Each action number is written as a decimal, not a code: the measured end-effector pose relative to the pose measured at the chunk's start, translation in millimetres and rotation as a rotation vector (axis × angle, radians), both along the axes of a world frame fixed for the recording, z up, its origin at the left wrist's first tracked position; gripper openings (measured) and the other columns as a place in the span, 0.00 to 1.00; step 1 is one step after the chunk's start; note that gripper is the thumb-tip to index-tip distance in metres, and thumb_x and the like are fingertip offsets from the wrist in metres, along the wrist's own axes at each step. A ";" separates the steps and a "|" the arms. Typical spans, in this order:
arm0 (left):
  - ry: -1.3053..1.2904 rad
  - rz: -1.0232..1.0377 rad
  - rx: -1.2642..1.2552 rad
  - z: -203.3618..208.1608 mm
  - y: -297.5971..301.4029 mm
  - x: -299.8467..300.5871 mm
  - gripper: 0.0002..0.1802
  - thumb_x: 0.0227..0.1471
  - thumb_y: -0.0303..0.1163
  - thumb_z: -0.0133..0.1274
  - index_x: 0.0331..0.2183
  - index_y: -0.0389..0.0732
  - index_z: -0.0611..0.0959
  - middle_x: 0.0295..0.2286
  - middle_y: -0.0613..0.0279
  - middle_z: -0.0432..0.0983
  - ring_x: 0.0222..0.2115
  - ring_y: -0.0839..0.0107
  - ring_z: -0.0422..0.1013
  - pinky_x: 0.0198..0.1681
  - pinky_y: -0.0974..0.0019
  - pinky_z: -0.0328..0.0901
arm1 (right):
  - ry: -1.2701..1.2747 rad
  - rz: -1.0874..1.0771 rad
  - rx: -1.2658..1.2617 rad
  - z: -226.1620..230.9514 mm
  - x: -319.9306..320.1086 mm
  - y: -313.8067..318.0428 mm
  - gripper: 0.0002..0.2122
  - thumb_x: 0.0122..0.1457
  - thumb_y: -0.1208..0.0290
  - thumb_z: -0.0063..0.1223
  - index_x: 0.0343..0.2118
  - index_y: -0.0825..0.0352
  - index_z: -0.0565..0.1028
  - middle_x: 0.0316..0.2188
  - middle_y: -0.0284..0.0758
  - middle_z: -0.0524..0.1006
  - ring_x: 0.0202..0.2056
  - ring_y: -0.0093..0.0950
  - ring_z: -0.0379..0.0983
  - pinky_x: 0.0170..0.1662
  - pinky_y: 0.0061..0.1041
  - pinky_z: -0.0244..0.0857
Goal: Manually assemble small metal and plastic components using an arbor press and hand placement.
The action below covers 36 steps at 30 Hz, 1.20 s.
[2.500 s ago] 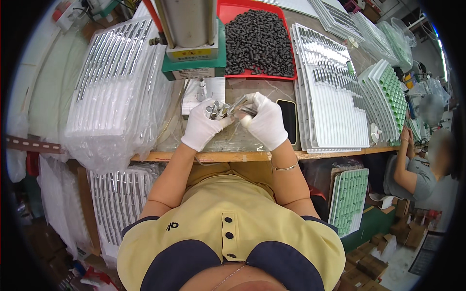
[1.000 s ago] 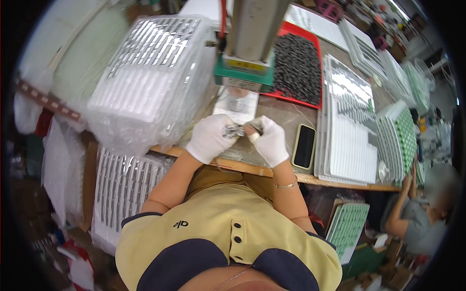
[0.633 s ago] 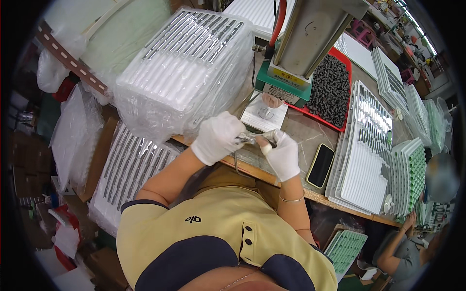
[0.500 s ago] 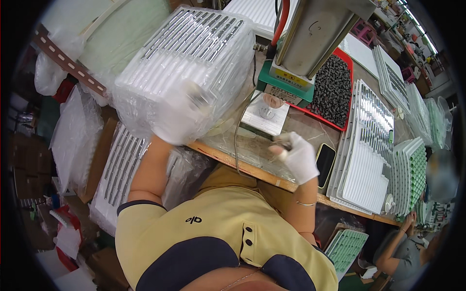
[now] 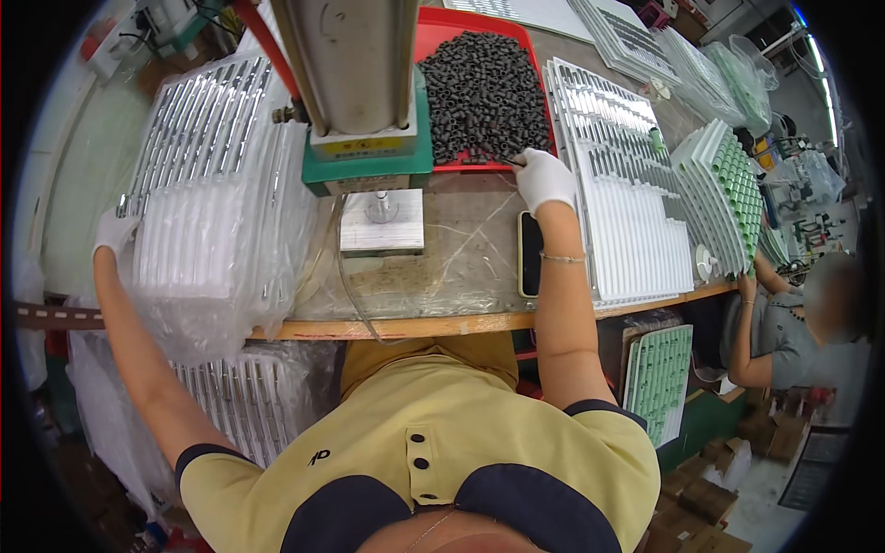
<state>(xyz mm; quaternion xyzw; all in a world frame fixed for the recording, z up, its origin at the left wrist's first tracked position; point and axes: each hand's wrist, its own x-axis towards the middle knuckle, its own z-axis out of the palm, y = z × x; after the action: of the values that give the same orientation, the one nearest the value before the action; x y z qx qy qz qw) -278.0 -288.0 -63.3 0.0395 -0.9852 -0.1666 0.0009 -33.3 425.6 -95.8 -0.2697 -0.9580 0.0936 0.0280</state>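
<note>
My left hand (image 5: 115, 230), in a white glove, is at the left edge of a stack of white ribbed trays (image 5: 189, 240). Its fingers close on the end of a silver rod (image 5: 123, 206) there. Rows of similar rods (image 5: 207, 120) lie on the far half of the top tray, and clear plastic wraps the stack. At the near right corner of a red tray (image 5: 548, 120), my gloved right hand (image 5: 546, 180) pinches a small dark part (image 5: 510, 161). A heap of small black tubular parts (image 5: 484, 97) fills that tray.
A press with a green head (image 5: 367, 170) stands over a metal block (image 5: 382, 226) in the middle. A phone (image 5: 529, 253) lies by my right forearm. Ribbed trays (image 5: 627, 230) and green-dotted trays (image 5: 728, 189) stand to the right, near another person (image 5: 784, 323).
My view has swung to the right. My left hand has moved out to the tray stack's left edge. My right hand has gone from beside the metal block to the red tray's corner.
</note>
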 end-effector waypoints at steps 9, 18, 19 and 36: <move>0.134 -0.031 0.487 43.4 32.7 62.5 0.16 0.45 0.37 0.58 0.35 0.37 0.79 0.24 0.68 0.73 0.24 0.79 0.66 0.27 0.73 0.60 | -0.293 0.027 -0.006 -15.8 -48.0 11.9 0.11 0.54 0.66 0.48 0.37 0.58 0.80 0.39 0.39 0.78 0.41 0.39 0.75 0.41 0.35 0.70; 0.001 -0.655 0.651 27.7 355.1 266.4 0.15 0.37 0.29 0.62 0.32 0.37 0.81 0.25 0.58 0.77 0.26 0.73 0.74 0.31 0.71 0.68 | 0.110 0.106 -0.155 2.1 6.3 -11.3 0.08 0.51 0.63 0.54 0.33 0.56 0.80 0.32 0.37 0.78 0.36 0.36 0.75 0.41 0.33 0.68; 0.085 -0.667 0.624 15.9 378.2 267.4 0.15 0.38 0.30 0.62 0.32 0.36 0.80 0.24 0.58 0.78 0.24 0.73 0.74 0.30 0.70 0.68 | 0.107 0.113 -0.165 12.1 22.5 -22.5 0.08 0.51 0.63 0.54 0.33 0.56 0.80 0.32 0.37 0.78 0.36 0.36 0.75 0.41 0.33 0.68; 0.349 -0.776 0.776 -46.2 462.3 272.5 0.09 0.38 0.28 0.60 0.27 0.40 0.79 0.21 0.61 0.73 0.22 0.68 0.71 0.28 0.68 0.65 | 0.123 0.341 -0.121 72.3 110.5 -52.2 0.07 0.51 0.70 0.52 0.33 0.61 0.77 0.32 0.39 0.77 0.37 0.38 0.73 0.41 0.33 0.66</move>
<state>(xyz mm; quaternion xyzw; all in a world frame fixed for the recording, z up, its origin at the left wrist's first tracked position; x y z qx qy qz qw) -5.5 174.3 -109.6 -0.3557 -0.7797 -0.5079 0.0878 77.2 373.4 -23.5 -0.0984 -0.9789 0.1707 0.0540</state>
